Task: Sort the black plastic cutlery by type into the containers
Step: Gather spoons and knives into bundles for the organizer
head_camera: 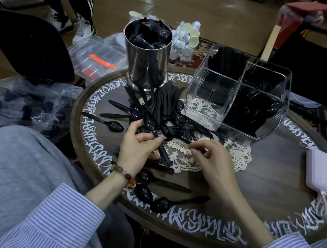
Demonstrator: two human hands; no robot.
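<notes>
A pile of black plastic cutlery point(160, 111) lies in the middle of the round table point(275, 180), between a steel canister point(145, 63) and a clear divided container point(239, 94). My left hand point(136, 147) grips a bunch of black spoons point(152, 126), their bowls pointing away from me. My right hand point(213, 165) pinches the end of a black fork point(183, 140) at the edge of the pile. The canister holds wrapped black pieces. Two of the clear container's compartments hold black cutlery, and the front-left one looks bare. Loose spoons point(160, 203) lie near the table's front edge.
A pink power bank point(324, 176) lies at the table's right. A lace doily point(185, 158) sits under the pile. A plastic bag point(30, 104) with black items, a black chair point(23, 47) and clear boxes point(98, 59) are to the left. Small white cups point(185, 41) stand behind.
</notes>
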